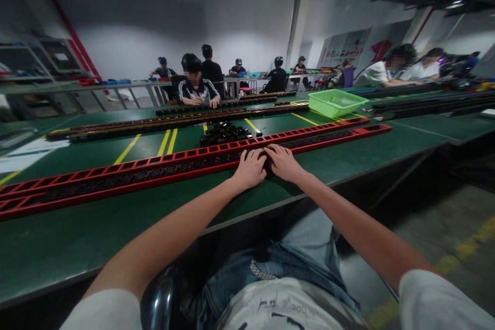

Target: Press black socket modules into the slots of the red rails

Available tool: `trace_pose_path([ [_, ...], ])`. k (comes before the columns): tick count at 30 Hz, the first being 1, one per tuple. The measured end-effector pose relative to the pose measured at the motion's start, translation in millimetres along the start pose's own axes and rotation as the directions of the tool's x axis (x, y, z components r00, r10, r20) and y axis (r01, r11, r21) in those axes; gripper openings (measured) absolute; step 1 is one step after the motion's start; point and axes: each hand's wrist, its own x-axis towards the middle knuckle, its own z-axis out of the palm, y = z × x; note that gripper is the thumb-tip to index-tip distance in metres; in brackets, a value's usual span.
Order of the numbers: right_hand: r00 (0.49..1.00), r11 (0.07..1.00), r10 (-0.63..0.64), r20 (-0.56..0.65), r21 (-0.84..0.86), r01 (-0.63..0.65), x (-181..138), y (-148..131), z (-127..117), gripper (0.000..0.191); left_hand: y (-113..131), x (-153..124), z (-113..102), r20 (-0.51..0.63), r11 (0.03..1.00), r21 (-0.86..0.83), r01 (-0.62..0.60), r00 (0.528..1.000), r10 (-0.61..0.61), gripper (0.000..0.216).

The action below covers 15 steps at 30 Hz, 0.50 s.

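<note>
Two long red slotted rails (116, 175) lie side by side across the green table (77, 247), holding black parts in their slots. My left hand (250, 167) and my right hand (284, 161) rest next to each other on the nearer rail, fingers bent down and pressing onto it. What is under the fingertips is hidden. Just beyond the rails sits a pile of small black parts (224, 133).
A light green plastic tray (335, 102) stands at the back right. Dark rails (174, 121) lie further back, where a seated person (197, 87) works opposite. More people sit at tables behind and to the right. Yellow lines mark the table.
</note>
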Motion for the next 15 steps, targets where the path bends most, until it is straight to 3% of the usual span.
trace_pose_path([
  [15,0.999,0.999,0.017,0.027,0.038,-0.018,0.9,0.9,3.6,0.060,1.7,-1.0,-4.2,0.050,0.986,0.149,-0.073,0.997,0.067,0.039],
])
